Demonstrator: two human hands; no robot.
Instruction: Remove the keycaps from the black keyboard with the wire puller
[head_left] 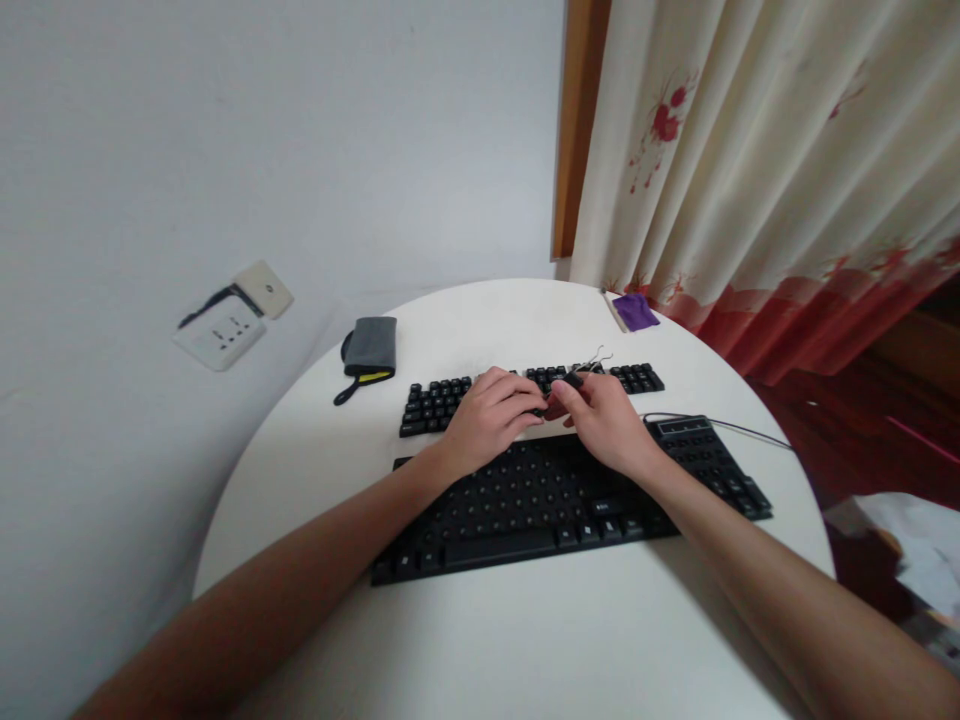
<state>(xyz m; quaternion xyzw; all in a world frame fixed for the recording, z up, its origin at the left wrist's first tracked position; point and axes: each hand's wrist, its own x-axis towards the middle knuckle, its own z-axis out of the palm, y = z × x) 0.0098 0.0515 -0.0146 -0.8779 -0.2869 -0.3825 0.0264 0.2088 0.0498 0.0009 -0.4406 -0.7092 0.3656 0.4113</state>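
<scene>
A black keyboard (pixel 510 500) lies before me, many of its keycaps off and the bare stems showing. Behind it, loose black keycaps (pixel 435 405) are laid out in rows. Over the gap between them, my left hand (pixel 491 415) pinches a small black keycap (pixel 538 411), mostly hidden by the fingers. Close beside it, my right hand (pixel 604 418) is closed round a keycap puller (pixel 574 380); its black handle shows above the thumb and thin wire prongs stick out past the fingers. Both hands' fingertips nearly meet.
A grey pouch (pixel 371 345) with a strap lies at the back left of the round white table (pixel 480 640). A purple cloth (pixel 636 311) lies at the back right edge. The keyboard's cable (pixel 739 430) runs off to the right. Wall sockets (pixel 221 332) and a curtain (pixel 750 180) flank the table.
</scene>
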